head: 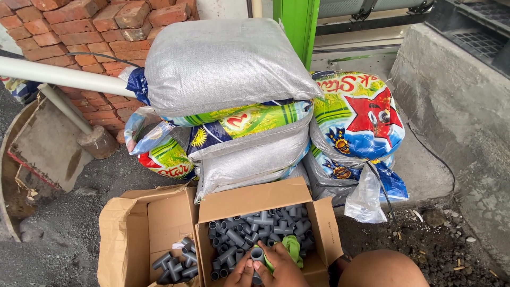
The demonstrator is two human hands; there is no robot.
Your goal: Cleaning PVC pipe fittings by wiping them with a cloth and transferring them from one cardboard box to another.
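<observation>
Grey pipe fitting [257,255] sits clamped between both my hands, low over the near edge of the right cardboard box [324,228]. My left hand [241,274] pinches it from below-left, fingers curled together round it. My right hand [280,268] closes on it from the right, and a green cloth [291,246] is caught under those fingers too, bunched just past my knuckles. Beyond my hands, the box is packed with loose grey tee fittings [255,226], touching the one I hold. Left of my left hand, a second open box [130,234] holds only a few grey fittings [175,263]. My bare knee [382,268] is just right of my right hand. Further out past the boxes, stacked sacks: a plain silver-grey one [223,61] on top, colourful printed ones beneath, one with a red star cartoon [361,114] off to the right. Brick wall [79,32] and a white pipe [64,75] far left.
</observation>
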